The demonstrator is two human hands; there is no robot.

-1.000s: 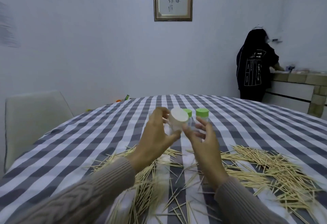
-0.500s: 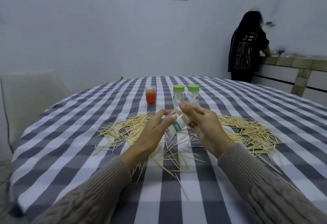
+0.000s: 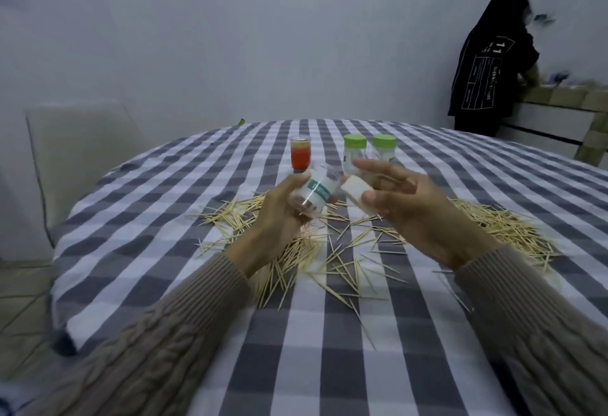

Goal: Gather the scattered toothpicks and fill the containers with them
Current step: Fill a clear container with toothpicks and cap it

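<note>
Cable-knit sleeves reach over the checked cloth of the round bench [image 3: 329, 366], where thin wooden toothpicks [image 3: 332, 261] lie scattered. The left hand [image 3: 279, 218] grips a clear plastic container [image 3: 314, 193], tilted, now uncapped; half a second ago both hands were closed on it. The right hand [image 3: 414, 208] pinches the white lid [image 3: 355, 193], other fingers spread. Beyond stand an orange jar [image 3: 300, 157] and two green-capped jars [image 3: 368, 149].

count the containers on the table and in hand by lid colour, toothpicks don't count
Green lid: 2, one beside the other, standing on the table.
Orange container: 1, standing left of them; lid colour unclear.
White lid: 1, off its clear container; right hand holds the lid, left hand grips the container.
Total: 4 containers.
</note>
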